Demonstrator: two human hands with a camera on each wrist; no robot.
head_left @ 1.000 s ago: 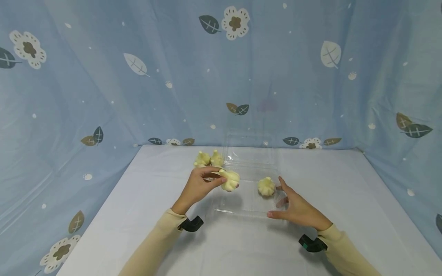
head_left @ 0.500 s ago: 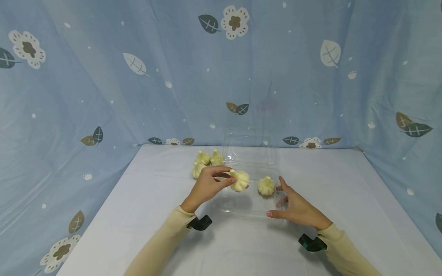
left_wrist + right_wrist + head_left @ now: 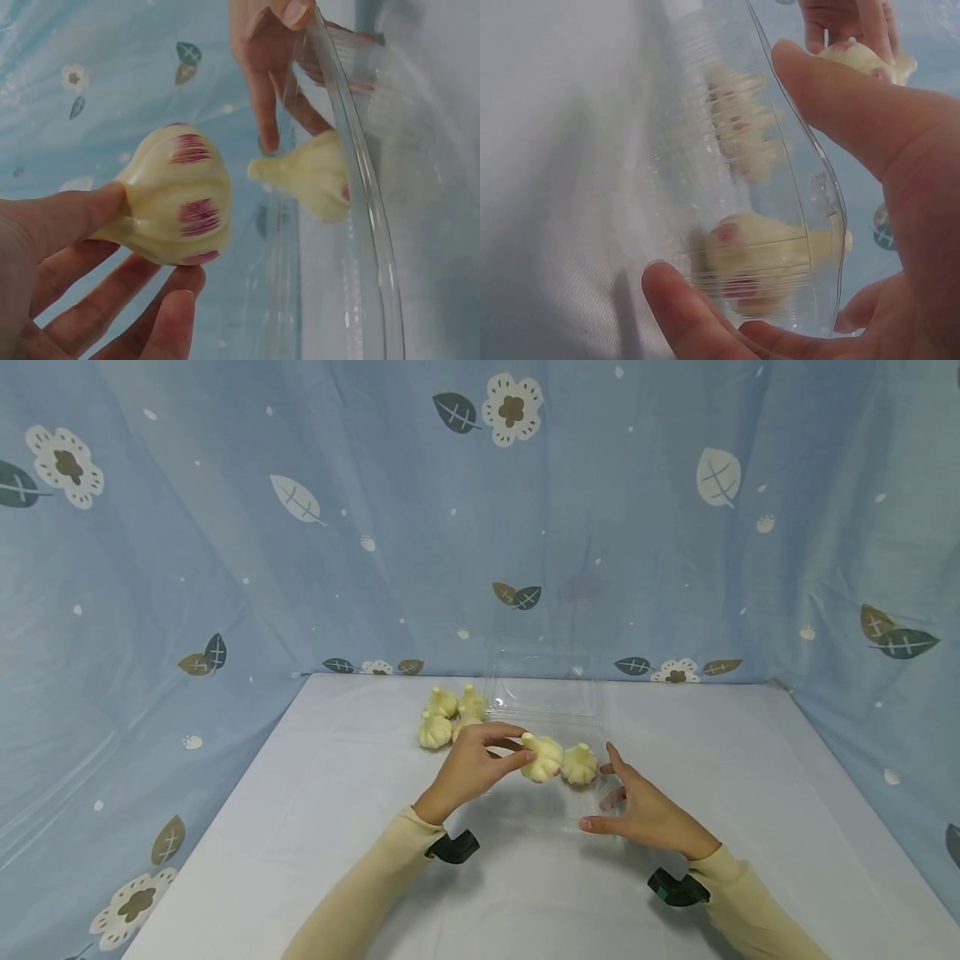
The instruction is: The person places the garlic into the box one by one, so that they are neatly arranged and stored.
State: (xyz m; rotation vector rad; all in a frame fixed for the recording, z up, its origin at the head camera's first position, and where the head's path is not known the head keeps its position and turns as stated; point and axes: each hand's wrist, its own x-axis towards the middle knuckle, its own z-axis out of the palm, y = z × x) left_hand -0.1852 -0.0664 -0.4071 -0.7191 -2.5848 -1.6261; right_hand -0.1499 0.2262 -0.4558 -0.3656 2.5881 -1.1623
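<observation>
Garlic bulb [image 3: 545, 760], pale-yellow, purple-streaked, was pinched in your left hand [image 3: 471, 770] over the clear plastic box [image 3: 381, 251], neck toward the grip; its yellow twin [image 3: 580, 766] sat just rightward, nearer your spread right hand [image 3: 648, 810].

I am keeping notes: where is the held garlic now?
In the head view, the held garlic is in the left hand, over the clear box and left of the garlic inside.
</observation>
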